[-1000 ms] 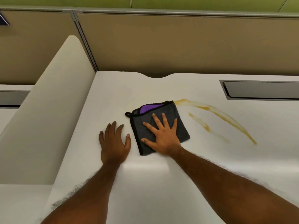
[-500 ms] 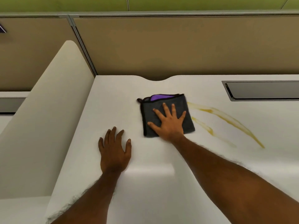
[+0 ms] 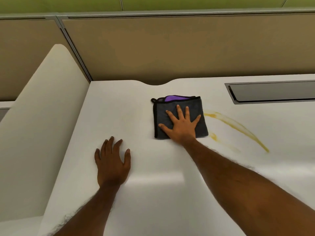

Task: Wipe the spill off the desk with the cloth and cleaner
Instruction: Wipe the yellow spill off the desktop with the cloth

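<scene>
Your right hand [image 3: 181, 124] presses flat, fingers spread, on the folded grey cloth with black trim [image 3: 180, 116] near the white desk's [image 3: 153, 201] back edge, beside the yellow streaked spill [image 3: 237, 126]. Your left hand [image 3: 111, 160] rests open on the desk.

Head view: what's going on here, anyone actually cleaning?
A person is partway through wiping a white desk. The right hand presses flat, fingers spread, on a folded grey cloth that lies at the left end of a yellow spill; the streaks to its right are not yet wiped. The left hand rests flat on the desk. No cleaner is in view.
</scene>
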Demonstrator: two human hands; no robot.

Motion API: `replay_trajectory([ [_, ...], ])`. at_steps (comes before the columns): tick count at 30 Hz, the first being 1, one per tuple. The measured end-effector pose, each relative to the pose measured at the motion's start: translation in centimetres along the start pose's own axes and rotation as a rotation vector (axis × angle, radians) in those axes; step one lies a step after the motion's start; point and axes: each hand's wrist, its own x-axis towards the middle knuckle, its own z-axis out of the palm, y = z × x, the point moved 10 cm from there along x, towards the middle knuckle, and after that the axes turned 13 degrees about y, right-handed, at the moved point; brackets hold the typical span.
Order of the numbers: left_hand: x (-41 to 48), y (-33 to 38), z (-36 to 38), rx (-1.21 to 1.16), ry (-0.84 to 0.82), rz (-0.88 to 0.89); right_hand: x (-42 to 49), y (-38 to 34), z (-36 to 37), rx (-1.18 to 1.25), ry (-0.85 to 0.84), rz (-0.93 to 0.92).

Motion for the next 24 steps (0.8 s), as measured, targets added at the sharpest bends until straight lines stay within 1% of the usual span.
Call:
replay_trajectory([
  [2, 0.1, 0.1, 0.0, -0.005, -0.001, 0.000, -1.3, -2.1, 0.1, 0.001, -0.015, 0.000],
  [3, 0.0, 0.1, 0.0, -0.004, -0.002, -0.002, -2.3, -3.8, 0.3, 0.015, -0.030, -0.051],
  [5, 0.1, 0.1, -0.2, -0.003, 0.001, -0.002, -4.6, -7.0, 0.6, 0.028, -0.053, -0.213],
  [7, 0.2, 0.2, -0.3, -0.005, 0.008, 0.004, -5.5, -7.3, 0.6, 0.031, -0.070, -0.323],
  [8, 0.2, 0.1, -0.4, -0.004, 0.009, 0.006, -5.1, -6.4, 0.3, 0.037, -0.066, -0.333],
  [10, 0.1, 0.2, -0.4, 0.004, 0.009, 0.009, -3.7, -3.1, -0.4, 0.048, -0.016, -0.255],
  [12, 0.1, 0.4, -0.3, 0.004, 0.011, 0.009, -2.1, 0.8, -0.8, 0.040, 0.032, -0.102],
  [13, 0.1, 0.3, -0.3, 0.006, 0.009, 0.007, -1.8, 1.9, -0.7, 0.025, 0.024, -0.043],
  [15, 0.2, 0.3, -0.1, 0.009, 0.003, 0.008, -1.9, 2.3, -0.4, -0.007, -0.006, 0.031],
  [16, 0.1, 0.2, 0.0, 0.013, 0.000, 0.008, -2.4, 1.3, -0.3, -0.008, -0.023, 0.040],
  [18, 0.0, 0.2, 0.0, 0.018, -0.009, 0.013, -3.9, -1.3, -0.1, 0.013, -0.057, -0.016],
  [20, 0.0, 0.1, -0.2, 0.022, -0.010, 0.016, -6.0, -3.3, 0.1, 0.017, -0.074, -0.166],
  [21, 0.0, 0.2, -0.3, 0.016, -0.011, 0.015, -6.8, -3.2, -0.1, 0.015, -0.077, -0.227],
  [22, 0.1, 0.2, -0.3, 0.014, -0.011, 0.014, -6.9, -2.3, -0.4, 0.020, -0.074, -0.256],
  [24, 0.2, 0.5, -0.4, 0.012, -0.009, 0.015, -6.4, 0.8, -1.2, 0.028, -0.040, -0.198],
])
